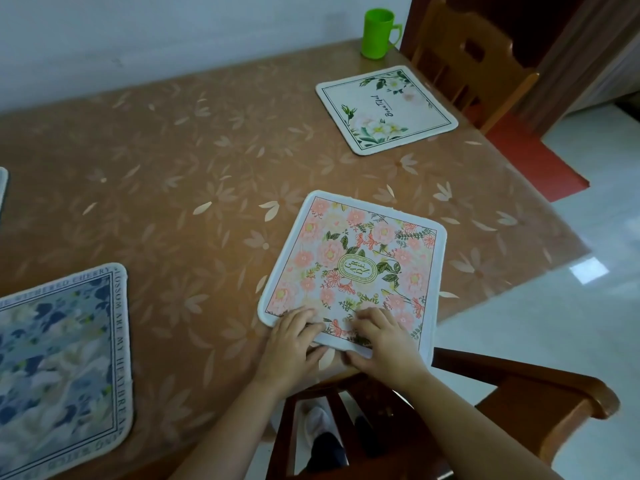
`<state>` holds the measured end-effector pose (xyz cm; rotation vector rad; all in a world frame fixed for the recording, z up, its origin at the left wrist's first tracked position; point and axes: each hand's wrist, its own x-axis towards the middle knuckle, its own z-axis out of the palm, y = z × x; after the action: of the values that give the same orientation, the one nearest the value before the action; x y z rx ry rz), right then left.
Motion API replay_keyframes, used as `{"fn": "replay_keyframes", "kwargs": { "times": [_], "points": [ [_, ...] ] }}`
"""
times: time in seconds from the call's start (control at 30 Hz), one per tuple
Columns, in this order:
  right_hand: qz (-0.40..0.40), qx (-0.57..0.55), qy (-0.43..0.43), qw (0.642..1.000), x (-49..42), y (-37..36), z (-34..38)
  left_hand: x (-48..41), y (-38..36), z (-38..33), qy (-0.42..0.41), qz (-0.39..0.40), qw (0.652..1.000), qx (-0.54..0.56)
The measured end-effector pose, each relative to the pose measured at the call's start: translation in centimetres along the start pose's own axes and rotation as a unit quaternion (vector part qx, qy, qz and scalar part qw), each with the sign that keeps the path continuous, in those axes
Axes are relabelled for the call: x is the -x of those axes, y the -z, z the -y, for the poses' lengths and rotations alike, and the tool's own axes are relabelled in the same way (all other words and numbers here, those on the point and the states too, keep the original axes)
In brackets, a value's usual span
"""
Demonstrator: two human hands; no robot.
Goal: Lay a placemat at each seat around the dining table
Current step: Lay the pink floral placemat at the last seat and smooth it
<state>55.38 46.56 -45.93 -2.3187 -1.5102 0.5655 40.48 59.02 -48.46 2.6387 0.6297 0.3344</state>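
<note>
A pink floral placemat lies on the dining table near its front right edge, above a dark wooden chair. My left hand pinches the mat's near left edge, fingers on top and thumb under. My right hand pinches the near edge beside it the same way. A blue floral placemat lies at the front left. A white placemat with green leaves lies at the far right, before a light wooden chair. A sliver of another mat shows at the left border.
A green plastic mug stands at the table's far right corner by the wall. The table carries an orange cloth with a leaf pattern. White tiled floor lies to the right, with a red strip near a doorway.
</note>
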Motion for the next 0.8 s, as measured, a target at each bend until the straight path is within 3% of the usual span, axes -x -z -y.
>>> {"fn": "replay_keyframes", "kwargs": {
  "times": [0.17, 0.47, 0.8],
  "points": [
    [-0.022, -0.024, -0.011, 0.999, 0.4, 0.6, 0.5, -0.5, 0.8, -0.4, 0.024, -0.034, 0.997, 0.062],
    [0.036, 0.018, -0.041, 0.998, 0.8, 0.5, 1.1, -1.4, 2.8, -1.1, 0.050, -0.038, 0.992, 0.107],
    [-0.008, -0.010, 0.046, 0.999, -0.2, 0.8, 1.2, -0.9, 3.3, -1.4, 0.096, -0.078, 0.990, 0.068]
  ]
}}
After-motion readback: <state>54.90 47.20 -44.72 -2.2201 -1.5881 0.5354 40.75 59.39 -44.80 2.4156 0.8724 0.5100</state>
